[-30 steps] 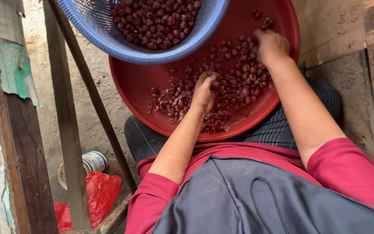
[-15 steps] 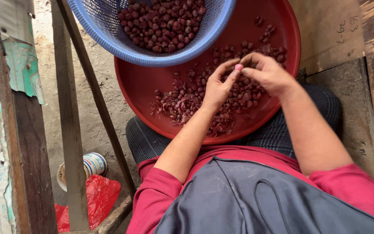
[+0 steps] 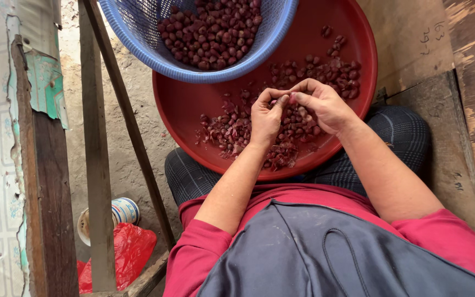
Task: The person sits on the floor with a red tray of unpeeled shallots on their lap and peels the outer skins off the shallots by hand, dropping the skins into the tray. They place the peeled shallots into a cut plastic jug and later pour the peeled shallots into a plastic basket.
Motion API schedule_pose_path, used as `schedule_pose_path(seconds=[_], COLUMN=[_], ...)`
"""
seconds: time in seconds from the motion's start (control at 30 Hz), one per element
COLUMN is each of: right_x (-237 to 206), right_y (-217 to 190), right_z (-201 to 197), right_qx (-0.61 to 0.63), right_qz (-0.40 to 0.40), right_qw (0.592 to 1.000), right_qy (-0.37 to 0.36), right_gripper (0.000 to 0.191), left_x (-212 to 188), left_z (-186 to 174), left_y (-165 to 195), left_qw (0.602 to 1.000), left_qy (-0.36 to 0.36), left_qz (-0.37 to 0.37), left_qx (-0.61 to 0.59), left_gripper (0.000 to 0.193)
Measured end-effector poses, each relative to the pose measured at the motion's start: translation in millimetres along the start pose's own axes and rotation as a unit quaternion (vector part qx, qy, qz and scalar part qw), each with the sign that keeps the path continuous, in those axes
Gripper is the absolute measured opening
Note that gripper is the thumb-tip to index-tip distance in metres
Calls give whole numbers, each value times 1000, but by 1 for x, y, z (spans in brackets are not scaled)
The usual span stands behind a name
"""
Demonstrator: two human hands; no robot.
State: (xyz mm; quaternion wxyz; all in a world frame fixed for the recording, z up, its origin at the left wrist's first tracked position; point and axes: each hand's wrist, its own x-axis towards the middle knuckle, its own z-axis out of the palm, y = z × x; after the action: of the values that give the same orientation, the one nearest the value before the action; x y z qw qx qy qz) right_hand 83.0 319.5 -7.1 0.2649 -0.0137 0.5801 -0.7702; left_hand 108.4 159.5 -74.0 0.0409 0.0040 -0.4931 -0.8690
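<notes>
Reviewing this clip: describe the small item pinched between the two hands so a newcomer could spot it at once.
Start at the big round red plastic basin on the person's lap, under the blue woven plastic basket. Over its middle, the left hand and right hand meet fingertip to fingertip. Between them sits one small dark-red bulb, the only one lifted above the loose ones scattered in the basin.

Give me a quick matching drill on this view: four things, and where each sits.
Things:
1. blue basket
2. red basin
3. red plastic bag
4. hands

Places:
A. on the ground, lower left
B. on the person's lap
C. resting on the basin's far rim
D. together over the basin's middle

Pairs: 1-C, 2-B, 3-A, 4-D
</notes>
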Motion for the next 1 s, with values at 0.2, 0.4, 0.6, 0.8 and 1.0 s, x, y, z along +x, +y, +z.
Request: schedule_pose_path(seconds=[0.2,0.4,0.6,0.8,1.0], right_x=[-2,-2,6,3,9], right_y=[-3,11,9,-1,12], right_z=[-2,-2,-1,9,11], right_qx=[59,-33,-154,-159,-115], right_qz=[-42,-119,-186,-108,-188], right_qw=[997,992,970,978,970], right_qy=[-9,3,35,84,103], right_gripper=[17,10,10,8,12], left_x=[-7,-10,-8,-2,-7], left_z=[11,9,4,11,17], left_y=[29,24,21,15,25], left_qw=[999,1000,994,998,985], left_qy=[42,8,-8,-19,-8], left_qz=[-17,-13,30,15,39], left_qx=[30,14,108,59,167], left_gripper=[16,15,8,19,22])
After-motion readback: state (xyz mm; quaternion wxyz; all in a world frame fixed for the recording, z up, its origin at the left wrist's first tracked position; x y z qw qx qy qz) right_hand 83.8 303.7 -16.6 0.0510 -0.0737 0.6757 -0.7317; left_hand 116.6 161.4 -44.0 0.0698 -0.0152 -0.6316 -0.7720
